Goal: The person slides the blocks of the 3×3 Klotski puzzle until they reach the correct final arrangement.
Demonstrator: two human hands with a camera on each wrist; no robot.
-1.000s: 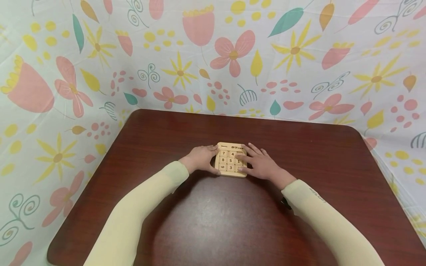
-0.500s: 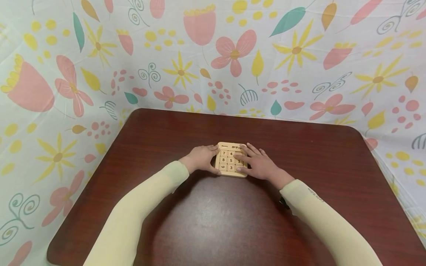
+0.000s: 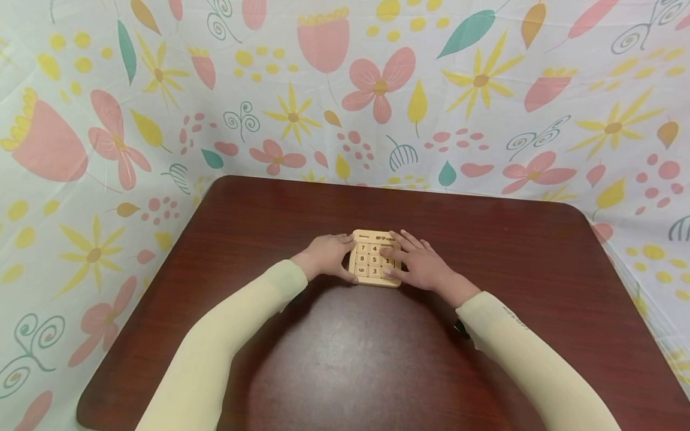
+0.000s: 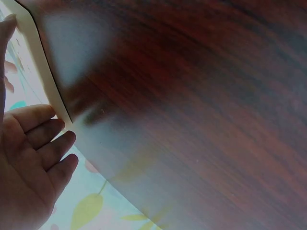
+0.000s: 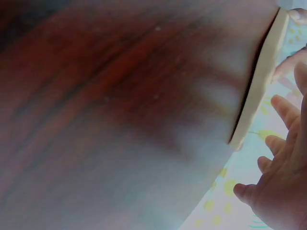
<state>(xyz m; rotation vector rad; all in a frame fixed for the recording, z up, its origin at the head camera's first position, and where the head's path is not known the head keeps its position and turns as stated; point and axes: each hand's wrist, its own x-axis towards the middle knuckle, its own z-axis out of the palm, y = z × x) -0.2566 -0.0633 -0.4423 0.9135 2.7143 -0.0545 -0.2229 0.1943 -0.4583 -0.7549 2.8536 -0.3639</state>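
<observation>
A square wooden number slide puzzle lies flat on the table, its tiles marked with black digits. Tiles 7, 4, 8, 5 and 3 show plainly in the head view. My left hand holds the puzzle's left side, thumb at the near corner and fingers by the far corner. From the right, my right hand reaches over the board with spread fingers. Its index finger and thumb touch the right column and partly hide it. In the left wrist view, the left fingers lie at the pale board edge. The right wrist view shows the board side-on.
The dark red-brown table has rounded corners and a glossy top that reflects light. A white cloth printed with flowers and leaves hangs behind it and along the sides. Pale yellow sleeves cover both forearms.
The right index finger and thumb have shifted very slightly over the puzzle's right column. The left hand and the puzzle stay in place.
</observation>
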